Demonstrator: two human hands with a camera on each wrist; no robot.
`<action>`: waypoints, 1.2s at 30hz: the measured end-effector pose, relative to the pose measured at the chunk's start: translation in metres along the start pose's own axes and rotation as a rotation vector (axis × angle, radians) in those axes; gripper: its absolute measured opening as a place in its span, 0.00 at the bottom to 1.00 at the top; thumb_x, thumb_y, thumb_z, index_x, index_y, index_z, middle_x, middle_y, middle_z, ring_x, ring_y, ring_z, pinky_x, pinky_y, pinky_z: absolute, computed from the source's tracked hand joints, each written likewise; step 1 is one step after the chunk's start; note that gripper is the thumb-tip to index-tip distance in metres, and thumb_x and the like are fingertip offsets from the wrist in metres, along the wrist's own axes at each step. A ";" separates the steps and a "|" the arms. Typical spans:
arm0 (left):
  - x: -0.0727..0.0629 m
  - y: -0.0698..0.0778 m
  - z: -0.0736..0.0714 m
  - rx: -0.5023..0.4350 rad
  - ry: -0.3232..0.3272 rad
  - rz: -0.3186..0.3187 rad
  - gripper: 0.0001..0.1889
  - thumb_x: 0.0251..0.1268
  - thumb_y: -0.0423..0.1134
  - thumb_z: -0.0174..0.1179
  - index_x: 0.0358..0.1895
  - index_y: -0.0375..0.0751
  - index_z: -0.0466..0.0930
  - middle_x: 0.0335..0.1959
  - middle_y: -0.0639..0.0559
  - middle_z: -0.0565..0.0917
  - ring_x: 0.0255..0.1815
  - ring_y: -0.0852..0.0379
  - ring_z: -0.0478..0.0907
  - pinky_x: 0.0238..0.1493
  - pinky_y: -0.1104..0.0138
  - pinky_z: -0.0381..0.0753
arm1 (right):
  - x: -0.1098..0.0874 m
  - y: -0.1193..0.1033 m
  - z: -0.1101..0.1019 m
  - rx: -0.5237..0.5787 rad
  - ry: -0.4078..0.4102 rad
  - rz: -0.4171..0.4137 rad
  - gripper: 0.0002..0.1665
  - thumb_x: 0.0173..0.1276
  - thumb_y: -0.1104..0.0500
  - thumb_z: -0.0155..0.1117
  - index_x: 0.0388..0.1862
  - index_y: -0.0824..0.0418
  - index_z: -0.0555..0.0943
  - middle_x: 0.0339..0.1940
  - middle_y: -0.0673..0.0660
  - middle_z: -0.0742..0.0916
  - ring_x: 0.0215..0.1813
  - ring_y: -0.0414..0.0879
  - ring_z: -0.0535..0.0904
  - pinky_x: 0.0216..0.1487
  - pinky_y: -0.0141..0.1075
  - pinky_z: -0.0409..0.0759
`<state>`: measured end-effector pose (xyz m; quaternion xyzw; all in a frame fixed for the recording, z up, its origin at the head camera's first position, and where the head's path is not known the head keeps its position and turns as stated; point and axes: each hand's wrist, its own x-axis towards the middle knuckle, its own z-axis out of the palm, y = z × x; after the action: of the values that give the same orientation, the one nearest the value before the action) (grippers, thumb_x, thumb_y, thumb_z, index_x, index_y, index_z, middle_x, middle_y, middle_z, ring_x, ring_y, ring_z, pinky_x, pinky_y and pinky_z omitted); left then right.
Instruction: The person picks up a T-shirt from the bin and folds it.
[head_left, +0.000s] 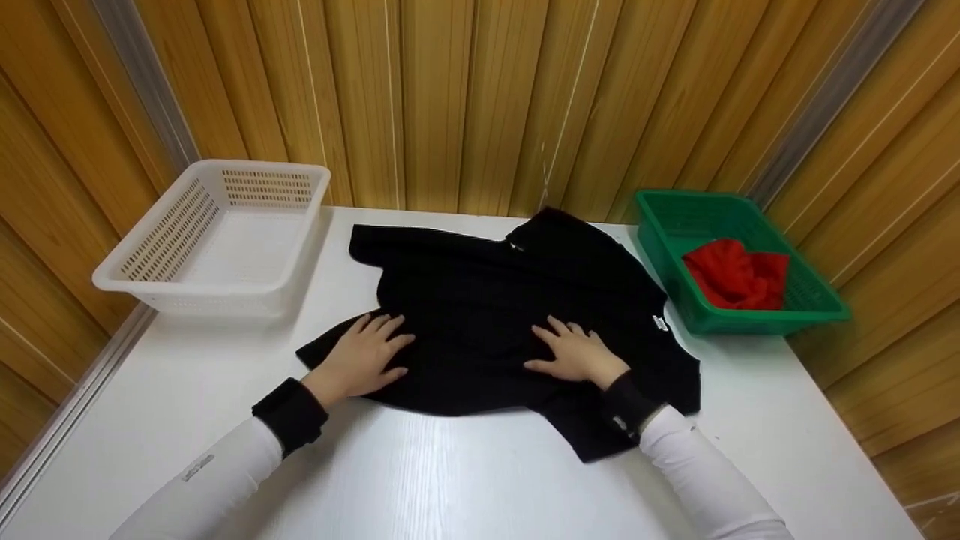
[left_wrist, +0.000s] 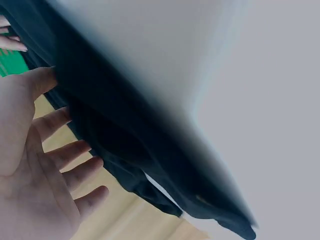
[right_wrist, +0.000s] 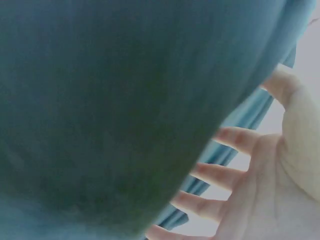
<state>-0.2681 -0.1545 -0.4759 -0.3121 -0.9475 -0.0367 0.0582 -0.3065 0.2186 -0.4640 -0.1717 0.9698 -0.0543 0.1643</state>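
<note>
Left hand (head_left: 361,357) and right hand (head_left: 574,354), fingers spread, gripping nothing, touch black flat-laid cloth garment (head_left: 469,322); uneven pressure could crease it.

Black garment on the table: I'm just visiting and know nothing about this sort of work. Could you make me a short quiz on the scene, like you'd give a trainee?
1. Multiple choice: what lies in the green basket?
A) a white towel
B) a red cloth
C) nothing

2. True or false: in the head view, the left hand and the right hand both have their fingers spread over the black garment.

3. Fill in: from the person's side, the white basket stands to the ____ of the garment.

Key: 1. B; 2. true; 3. left.
</note>
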 end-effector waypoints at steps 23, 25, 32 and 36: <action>-0.054 -0.022 0.008 -0.177 -0.046 -0.060 0.39 0.71 0.56 0.62 0.78 0.40 0.64 0.78 0.33 0.66 0.76 0.25 0.64 0.72 0.34 0.69 | -0.020 -0.003 0.017 0.068 -0.050 -0.019 0.58 0.67 0.25 0.58 0.86 0.48 0.50 0.88 0.62 0.50 0.85 0.73 0.44 0.75 0.78 0.53; -0.057 -0.023 0.009 -0.186 -0.046 -0.099 0.41 0.70 0.56 0.62 0.78 0.37 0.62 0.78 0.30 0.64 0.77 0.24 0.63 0.72 0.34 0.68 | -0.021 -0.003 0.018 0.070 -0.050 -0.020 0.58 0.67 0.25 0.58 0.86 0.48 0.50 0.88 0.62 0.50 0.85 0.73 0.44 0.75 0.78 0.53; -0.059 -0.005 0.001 0.021 -0.081 -0.345 0.50 0.64 0.65 0.62 0.75 0.26 0.63 0.70 0.22 0.72 0.68 0.25 0.73 0.51 0.44 0.87 | -0.021 -0.004 0.017 0.073 -0.058 -0.010 0.58 0.67 0.24 0.58 0.86 0.47 0.50 0.88 0.62 0.50 0.84 0.76 0.45 0.73 0.80 0.53; -0.056 0.016 -0.011 0.252 -0.165 -0.487 0.50 0.63 0.71 0.59 0.63 0.20 0.74 0.54 0.22 0.82 0.47 0.31 0.84 0.34 0.52 0.88 | -0.021 -0.005 0.015 0.064 -0.054 -0.007 0.58 0.67 0.24 0.58 0.86 0.48 0.50 0.88 0.62 0.50 0.84 0.76 0.45 0.72 0.80 0.54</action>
<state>-0.2126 -0.1755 -0.4719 -0.0678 -0.9932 0.0939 0.0087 -0.2811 0.2207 -0.4712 -0.1713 0.9621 -0.0815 0.1957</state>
